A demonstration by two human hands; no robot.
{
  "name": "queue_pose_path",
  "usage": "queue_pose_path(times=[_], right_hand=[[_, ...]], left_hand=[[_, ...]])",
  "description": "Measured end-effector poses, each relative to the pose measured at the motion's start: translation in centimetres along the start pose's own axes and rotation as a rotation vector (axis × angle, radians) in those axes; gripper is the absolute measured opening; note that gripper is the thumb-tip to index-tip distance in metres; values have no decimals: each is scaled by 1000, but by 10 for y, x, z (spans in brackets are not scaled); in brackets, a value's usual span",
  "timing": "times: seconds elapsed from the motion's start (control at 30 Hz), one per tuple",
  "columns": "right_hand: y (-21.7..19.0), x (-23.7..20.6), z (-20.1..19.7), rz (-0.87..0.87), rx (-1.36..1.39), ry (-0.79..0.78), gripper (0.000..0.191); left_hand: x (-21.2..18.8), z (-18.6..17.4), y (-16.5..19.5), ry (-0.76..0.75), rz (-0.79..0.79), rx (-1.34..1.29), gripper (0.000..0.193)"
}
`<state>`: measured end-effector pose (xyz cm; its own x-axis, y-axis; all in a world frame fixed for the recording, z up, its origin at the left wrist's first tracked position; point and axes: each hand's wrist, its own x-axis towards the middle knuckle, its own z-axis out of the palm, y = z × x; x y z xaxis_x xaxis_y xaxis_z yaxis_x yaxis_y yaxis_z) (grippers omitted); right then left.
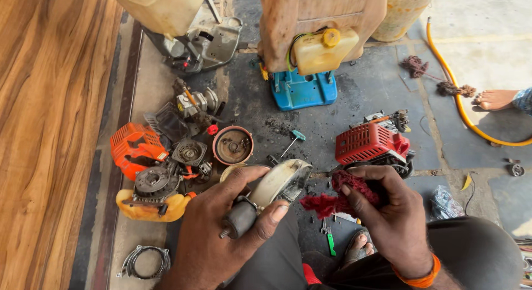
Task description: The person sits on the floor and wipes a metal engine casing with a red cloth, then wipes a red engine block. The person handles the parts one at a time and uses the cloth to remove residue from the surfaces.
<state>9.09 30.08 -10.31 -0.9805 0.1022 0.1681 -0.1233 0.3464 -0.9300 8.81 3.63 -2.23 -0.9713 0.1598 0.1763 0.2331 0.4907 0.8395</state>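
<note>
The left hand [221, 234] holds a part [266, 193] near the middle of the scene, above the person's lap: a dark grey cylinder with a small threaded stud at its near end, joined to a curved, cream-coloured metal cover that is grimy along its far edge. The grip is closed around the cylinder, thumb on its right side, fingers wrapped over the top. Just right of it, the right hand [388, 212] pinches a dark red rag [338, 198], fingers curled tight, the rag's loose end hanging toward the part; whether it touches the cover is hard to tell.

How the cylinder joins the cover is hidden by the fingers. On the floor at left lie an orange housing [133, 148], a yellow tank [152, 207] and a round red-rimmed cup [233, 146]. Farther off stands a blue base [303, 90], to the right a red engine cover [368, 141]. A yellow hose [460, 101] curves at far right beside another person's bare foot [496, 98], cut off by the edge.
</note>
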Motion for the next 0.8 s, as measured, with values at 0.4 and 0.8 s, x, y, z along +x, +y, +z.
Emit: queue_pose_path(times=[0.4,0.8], right_hand=[[16,-4,29,53,95,-112,23],[30,-52,85,-448,-302,-169,33]], left_hand=[[-22,24,-33,65,192,33,50],[-50,69,-63,278,314,69,62]])
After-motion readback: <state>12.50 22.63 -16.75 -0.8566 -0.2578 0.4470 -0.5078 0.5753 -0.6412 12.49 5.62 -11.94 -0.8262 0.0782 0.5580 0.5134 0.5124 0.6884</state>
